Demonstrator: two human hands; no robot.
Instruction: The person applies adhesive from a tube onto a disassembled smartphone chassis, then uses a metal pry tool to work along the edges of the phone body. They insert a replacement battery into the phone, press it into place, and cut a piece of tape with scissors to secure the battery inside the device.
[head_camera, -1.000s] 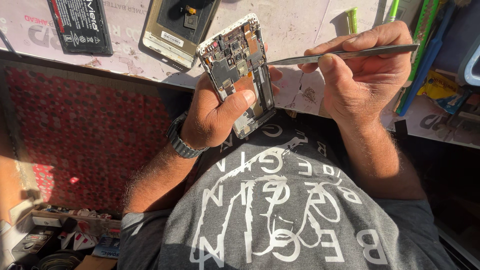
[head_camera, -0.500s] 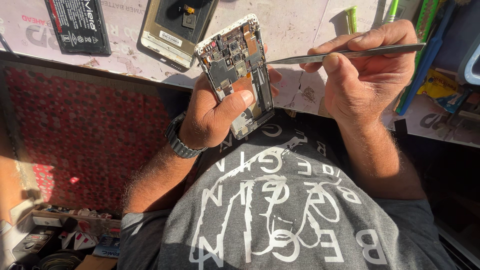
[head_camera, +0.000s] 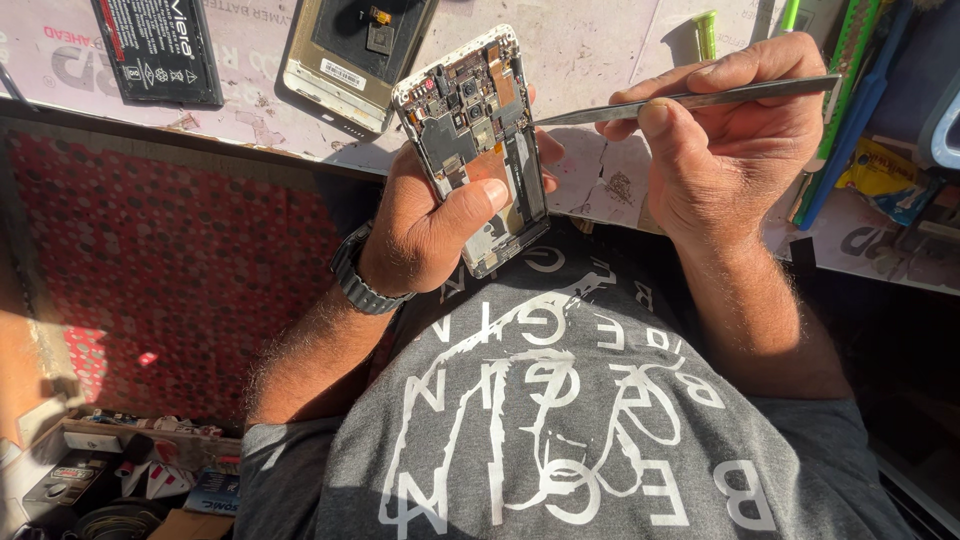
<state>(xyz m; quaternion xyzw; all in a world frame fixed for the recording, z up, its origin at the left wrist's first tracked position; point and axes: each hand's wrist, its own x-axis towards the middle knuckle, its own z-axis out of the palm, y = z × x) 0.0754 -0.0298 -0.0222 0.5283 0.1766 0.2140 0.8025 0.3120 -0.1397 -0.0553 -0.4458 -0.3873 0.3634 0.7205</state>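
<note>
The left hand (head_camera: 425, 225) grips an opened phone (head_camera: 480, 140) above the lap, thumb pressed across its exposed insides. The right hand (head_camera: 730, 150) pinches metal tweezers (head_camera: 690, 100), whose tip reaches the phone's right edge; a black battery (head_camera: 160, 50) and a back cover (head_camera: 350, 50) lie on the bench

At the far left of my bench lies a black rectangular battery (head_camera: 158, 48), its label white and red. Beside it rests a gold phone back shell (head_camera: 352, 55) carrying a small white sticker (head_camera: 340, 73) (too small for me to make out). Off to my right, a crumpled yellow packet (head_camera: 882, 166) sits against a green and blue strip.
</note>
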